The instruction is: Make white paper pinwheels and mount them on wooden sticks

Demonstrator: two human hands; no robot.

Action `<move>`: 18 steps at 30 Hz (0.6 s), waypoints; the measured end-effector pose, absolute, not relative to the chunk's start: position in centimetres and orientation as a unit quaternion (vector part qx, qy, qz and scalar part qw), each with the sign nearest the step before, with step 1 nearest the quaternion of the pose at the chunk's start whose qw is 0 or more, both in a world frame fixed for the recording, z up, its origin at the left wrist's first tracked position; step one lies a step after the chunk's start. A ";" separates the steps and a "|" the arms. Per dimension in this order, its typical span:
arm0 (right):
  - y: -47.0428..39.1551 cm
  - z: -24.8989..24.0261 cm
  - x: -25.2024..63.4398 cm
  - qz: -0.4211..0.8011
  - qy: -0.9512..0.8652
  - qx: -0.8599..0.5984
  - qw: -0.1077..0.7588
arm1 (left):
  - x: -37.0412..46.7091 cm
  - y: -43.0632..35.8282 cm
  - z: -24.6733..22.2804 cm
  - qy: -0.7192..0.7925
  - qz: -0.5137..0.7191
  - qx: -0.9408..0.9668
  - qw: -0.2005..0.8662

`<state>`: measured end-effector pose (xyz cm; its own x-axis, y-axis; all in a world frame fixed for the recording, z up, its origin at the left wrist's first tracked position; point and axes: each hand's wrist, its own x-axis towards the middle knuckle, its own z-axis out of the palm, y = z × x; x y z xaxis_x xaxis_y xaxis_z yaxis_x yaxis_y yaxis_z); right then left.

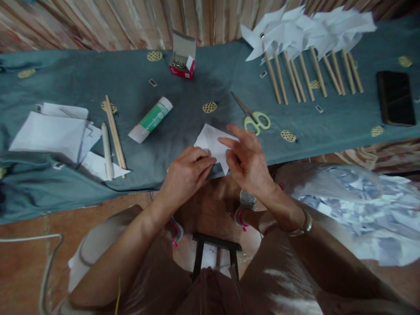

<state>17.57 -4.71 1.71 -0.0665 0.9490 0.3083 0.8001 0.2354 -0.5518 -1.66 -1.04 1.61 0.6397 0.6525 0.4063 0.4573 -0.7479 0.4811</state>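
A small white folded paper [210, 138] lies near the front edge of the cloth-covered table, one pointed corner toward me. My left hand [188, 170] is closed, its thumb and fingers pinching the paper's near left edge. Over the right side of the paper is my right hand [249, 162], its fingers curved and apart; whether the fingertips touch the paper I cannot tell. Scissors [252, 117] with light green handles rest just beyond my right hand. A green and white glue stick [151, 120] lies to the left.
Paper pinwheels [295, 33] on wooden sticks lie at the back right, near a black phone [396, 98]. An opened red box [182, 65] of small metal pins stands at the back. White paper sheets [49, 135] and wooden sticks [114, 131] are at left. A bag of paper pieces [361, 205] sits lower right.
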 end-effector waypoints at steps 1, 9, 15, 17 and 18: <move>-4.5 1.7 17.9 0.112 -0.717 -0.614 0.310 | -1.7 -1.0 1.7 0.316 0.285 0.890 0.166; -3.7 1.3 18.4 0.076 -0.740 -0.596 0.302 | -2.7 -0.1 2.6 0.324 0.294 0.888 0.140; -4.3 1.5 18.0 0.076 -0.738 -0.591 0.316 | -3.4 0.1 2.8 0.331 0.290 0.887 0.141; -4.4 1.5 17.9 0.075 -0.740 -0.588 0.318 | -3.5 0.0 2.8 0.329 0.294 0.888 0.132; -4.5 1.5 17.8 0.078 -0.742 -0.585 0.319 | -3.5 0.0 2.8 0.327 0.296 0.889 0.122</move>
